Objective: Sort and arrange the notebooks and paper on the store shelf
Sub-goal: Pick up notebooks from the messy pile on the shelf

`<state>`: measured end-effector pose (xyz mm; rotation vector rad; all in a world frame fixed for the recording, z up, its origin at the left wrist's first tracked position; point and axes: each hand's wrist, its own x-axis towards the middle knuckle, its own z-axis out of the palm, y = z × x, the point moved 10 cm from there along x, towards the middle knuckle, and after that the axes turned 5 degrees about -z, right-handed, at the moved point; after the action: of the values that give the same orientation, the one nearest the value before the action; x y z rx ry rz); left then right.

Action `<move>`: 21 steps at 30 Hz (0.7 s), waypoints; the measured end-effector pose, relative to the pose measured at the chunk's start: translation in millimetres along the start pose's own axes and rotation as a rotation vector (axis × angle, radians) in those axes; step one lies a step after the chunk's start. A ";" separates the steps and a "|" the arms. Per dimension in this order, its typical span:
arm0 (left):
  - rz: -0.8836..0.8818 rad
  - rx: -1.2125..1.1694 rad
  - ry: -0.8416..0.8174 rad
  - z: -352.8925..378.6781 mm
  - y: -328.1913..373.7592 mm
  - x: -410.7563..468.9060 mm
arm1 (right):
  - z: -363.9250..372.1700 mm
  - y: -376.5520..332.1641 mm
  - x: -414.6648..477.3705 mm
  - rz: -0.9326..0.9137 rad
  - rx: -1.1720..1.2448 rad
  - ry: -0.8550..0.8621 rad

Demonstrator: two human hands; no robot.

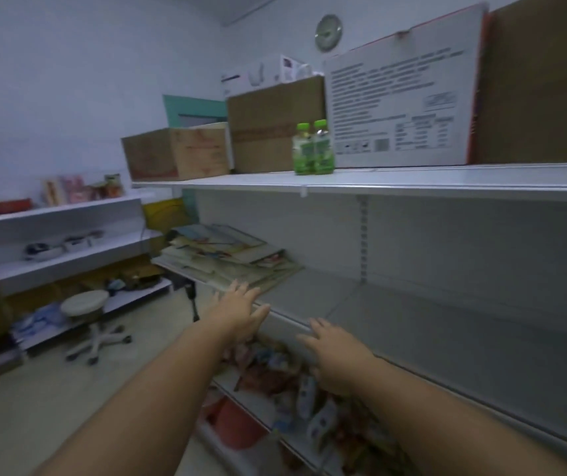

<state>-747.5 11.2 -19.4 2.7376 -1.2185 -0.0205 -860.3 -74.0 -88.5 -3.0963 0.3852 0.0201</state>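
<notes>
Grey-white metal shelving carries the work item: a loose stack of notebooks and paper point(230, 255) lies at the left end of the middle shelf point(412, 324), its covers fanned and skewed out of line, the lowest sheets reaching the front lip. The shelf board runs on well to the right of the stack and is likely the surface intended for sorted piles. The left hand point(237, 312) has its fingers straight and spread and holds nothing; its fingertips are at the near edge of the stack, but contact cannot be confirmed. The right hand point(337, 353) is likewise extended, fingers apart and empty, over the front lip, near the stack but clear of it. Both palms face down and forward, a posture suited to bracketing the stack from two sides so that it can be squared or lifted as one unit. Caution: the top sheets sit loose and may slide if only one side is gripped.
</notes>
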 end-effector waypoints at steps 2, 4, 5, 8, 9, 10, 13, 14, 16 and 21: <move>-0.010 0.001 0.007 8.0 -25.7 9.6 | 4.1 -20.3 35.1 -0.040 0.008 0.024; -0.043 0.017 -0.012 16.4 -55.5 23.6 | 8.6 -33.1 70.1 -0.074 0.009 0.039; -0.063 0.029 -0.023 18.5 -70.4 31.5 | 11.2 -37.3 88.2 -0.086 0.016 0.034; -0.113 0.089 -0.049 16.6 -114.4 58.2 | 13.7 -47.1 146.7 -0.148 0.020 0.015; -0.129 0.115 -0.064 13.4 -129.5 67.7 | 10.9 -49.8 166.5 -0.170 0.024 0.013; -0.144 0.145 -0.080 8.1 -144.9 77.2 | 6.5 -53.2 186.0 -0.189 0.037 0.017; -0.228 0.174 -0.058 -17.9 -197.6 113.7 | -6.9 -63.2 245.0 -0.227 0.061 0.007; -0.259 0.148 -0.015 -28.3 -213.1 126.7 | -11.8 -64.5 265.7 -0.232 0.074 0.015; -0.299 0.090 0.064 -42.3 -235.8 148.2 | -17.5 -65.7 304.6 -0.232 0.115 0.034; -0.269 0.168 -0.043 -13.1 -274.8 185.7 | 6.3 -79.3 371.3 -0.258 0.101 -0.062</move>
<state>-419.2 56.9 -35.6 3.0432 -0.8896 -0.0069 -481.0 -87.9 -98.9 -3.0096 -0.0159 0.0892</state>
